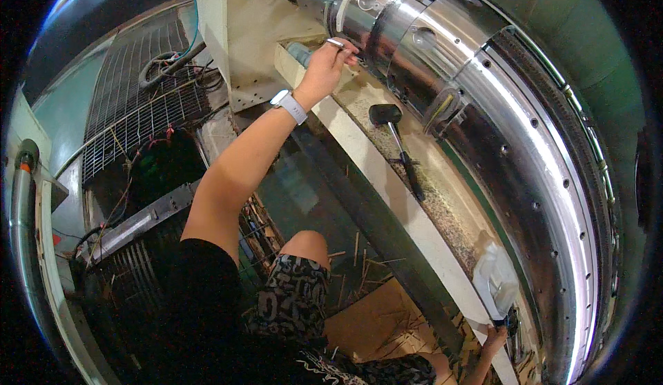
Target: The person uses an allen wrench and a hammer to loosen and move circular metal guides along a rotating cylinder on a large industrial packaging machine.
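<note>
Pinched in the fingers of the left hand [328, 69] is a thin silver stick [335, 43]. They are over the upper left end of a long pale ledge [387, 165], close beside a big shiny metal drum [442, 43]. A watch [289, 104] is on that wrist; marks on its band are too small to read. Lower down, the right hand [494, 337] is at the ledge's front edge, near its lower right end. I cannot tell if it holds the small dark thing [502, 322] by its fingers. Just above is a see-through white plastic tray [496, 281]. A black mallet [385, 114] lies on the ledge between the hands. The shorts [293, 292] have pale shapes like letters.
</note>
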`<state>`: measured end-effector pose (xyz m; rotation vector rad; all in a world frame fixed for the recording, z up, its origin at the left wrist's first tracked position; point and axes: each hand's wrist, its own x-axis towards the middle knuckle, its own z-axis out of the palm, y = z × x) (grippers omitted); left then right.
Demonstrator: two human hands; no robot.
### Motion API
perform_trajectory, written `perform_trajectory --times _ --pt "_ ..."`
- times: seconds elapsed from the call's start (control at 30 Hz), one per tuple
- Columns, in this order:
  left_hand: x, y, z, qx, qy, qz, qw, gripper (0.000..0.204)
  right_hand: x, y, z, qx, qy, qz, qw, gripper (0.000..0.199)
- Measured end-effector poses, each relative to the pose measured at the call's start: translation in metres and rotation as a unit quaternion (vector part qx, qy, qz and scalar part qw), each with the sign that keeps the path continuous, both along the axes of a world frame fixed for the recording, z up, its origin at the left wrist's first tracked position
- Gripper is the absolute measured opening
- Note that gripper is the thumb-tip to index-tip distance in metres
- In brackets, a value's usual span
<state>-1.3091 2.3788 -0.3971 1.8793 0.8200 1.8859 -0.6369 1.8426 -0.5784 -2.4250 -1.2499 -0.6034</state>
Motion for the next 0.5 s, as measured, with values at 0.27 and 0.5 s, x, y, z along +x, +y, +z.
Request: perform_trajectory --times 0.27,0.5 --pt "0.012 0.014 0.000 0.053 -0.012 0.027 0.998 0.008 -0.009 0.004 0.010 0.043 0.046 0.034 0.997 0.034" --pt "0.013 0.003 0.001 0.034 -0.099 0.046 0.993 0.008 -0.025 0.012 0.023 0.032 0.064 -0.024 0.997 0.031"
